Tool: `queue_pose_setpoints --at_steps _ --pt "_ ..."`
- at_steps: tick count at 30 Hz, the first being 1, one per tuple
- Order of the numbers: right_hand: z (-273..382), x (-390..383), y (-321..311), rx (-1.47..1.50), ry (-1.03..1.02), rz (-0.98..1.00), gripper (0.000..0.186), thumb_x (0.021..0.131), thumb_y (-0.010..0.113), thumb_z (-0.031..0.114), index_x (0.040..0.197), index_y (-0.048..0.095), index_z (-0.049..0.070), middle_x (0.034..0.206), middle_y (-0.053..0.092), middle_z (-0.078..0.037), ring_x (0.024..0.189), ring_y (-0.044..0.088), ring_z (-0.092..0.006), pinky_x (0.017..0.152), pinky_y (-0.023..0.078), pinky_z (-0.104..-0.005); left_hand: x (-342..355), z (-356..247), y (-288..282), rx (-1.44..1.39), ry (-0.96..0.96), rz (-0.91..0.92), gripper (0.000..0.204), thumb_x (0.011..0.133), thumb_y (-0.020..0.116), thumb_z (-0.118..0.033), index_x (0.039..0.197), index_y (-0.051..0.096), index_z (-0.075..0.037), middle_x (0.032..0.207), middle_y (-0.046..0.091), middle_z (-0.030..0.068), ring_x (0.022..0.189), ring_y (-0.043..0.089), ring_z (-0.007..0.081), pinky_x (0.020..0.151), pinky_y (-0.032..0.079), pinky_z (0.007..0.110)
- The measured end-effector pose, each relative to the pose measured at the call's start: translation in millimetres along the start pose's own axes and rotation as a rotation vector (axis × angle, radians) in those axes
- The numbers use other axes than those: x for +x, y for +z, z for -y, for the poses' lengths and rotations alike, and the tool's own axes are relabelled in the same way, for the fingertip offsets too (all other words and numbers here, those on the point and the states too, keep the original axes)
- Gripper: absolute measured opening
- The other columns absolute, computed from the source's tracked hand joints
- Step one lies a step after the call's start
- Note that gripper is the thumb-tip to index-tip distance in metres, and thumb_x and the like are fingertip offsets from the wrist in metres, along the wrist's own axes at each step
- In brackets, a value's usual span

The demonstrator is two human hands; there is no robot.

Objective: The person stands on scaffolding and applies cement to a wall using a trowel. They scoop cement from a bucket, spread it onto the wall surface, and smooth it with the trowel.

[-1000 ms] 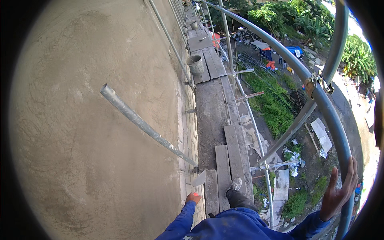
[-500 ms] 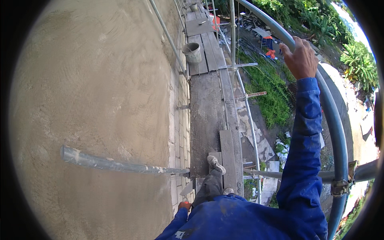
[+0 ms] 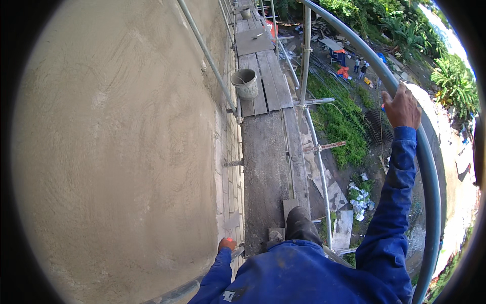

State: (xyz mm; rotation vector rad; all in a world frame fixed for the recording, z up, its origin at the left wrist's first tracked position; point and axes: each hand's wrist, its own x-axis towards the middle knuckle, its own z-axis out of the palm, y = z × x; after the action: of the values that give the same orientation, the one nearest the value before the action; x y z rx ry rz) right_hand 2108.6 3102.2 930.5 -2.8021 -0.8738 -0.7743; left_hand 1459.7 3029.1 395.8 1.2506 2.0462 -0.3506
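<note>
trowel (image 3: pixel 232 222) low beside the plastered wall (image 3: pixel 126 152), clamped in the left hand (image 3: pixel 226 245); right hand (image 3: pixel 403 110) over the curved rail (image 3: pixel 430 187), firmness of closure cannot be told; step in hand: apparently passage along the walkway (image 3: pixel 263 157); next move likely calls for secure footing and rail contact

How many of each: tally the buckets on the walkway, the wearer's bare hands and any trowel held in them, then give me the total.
Buckets: 2 (near bucket, far bucket)
Bare hands: 2 (left hand, right hand)
Held trowel: 1
Total: 5
</note>
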Motion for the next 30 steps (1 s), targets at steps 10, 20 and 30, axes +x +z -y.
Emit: queue_pose_setpoints --at_steps 10,20,30 --pt "126 149 105 -0.139 -0.02 -0.238 0.058 0.091 0.064 0.054 0.122 0.062 0.005 0.114 0.068 -0.018 0.105 0.067 -0.0341 0.086 0.054 -0.0481 155 -318 -96 -0.215 0.256 -0.139 0.06 0.071 0.077 -0.046 0.113 0.066 -0.005 0.114 0.07 0.0207 0.108 0.067 0.0373 0.093 0.053 0.045" --pt "249 328 218 -0.333 -0.12 -0.379 0.063 0.092 0.061 0.057 0.131 0.062 0.007 0.118 0.069 -0.011 0.103 0.069 -0.0302 0.085 0.054 -0.0448 324 -451 -141 0.02 0.086 -0.057 0.061 0.071 0.08 -0.041 0.113 0.065 0.001 0.108 0.071 0.0222 0.099 0.071 0.0329 0.085 0.057 0.042" --pt "350 504 327 -0.448 -0.151 -0.417 0.068 0.095 0.053 0.063 0.133 0.061 0.008 0.116 0.071 -0.016 0.099 0.072 -0.0327 0.083 0.058 -0.0436 427 -530 -166 -0.119 -0.138 0.045 0.06 0.069 0.086 -0.035 0.109 0.064 0.006 0.097 0.072 0.0198 0.075 0.072 0.027 0.066 0.059 0.039"
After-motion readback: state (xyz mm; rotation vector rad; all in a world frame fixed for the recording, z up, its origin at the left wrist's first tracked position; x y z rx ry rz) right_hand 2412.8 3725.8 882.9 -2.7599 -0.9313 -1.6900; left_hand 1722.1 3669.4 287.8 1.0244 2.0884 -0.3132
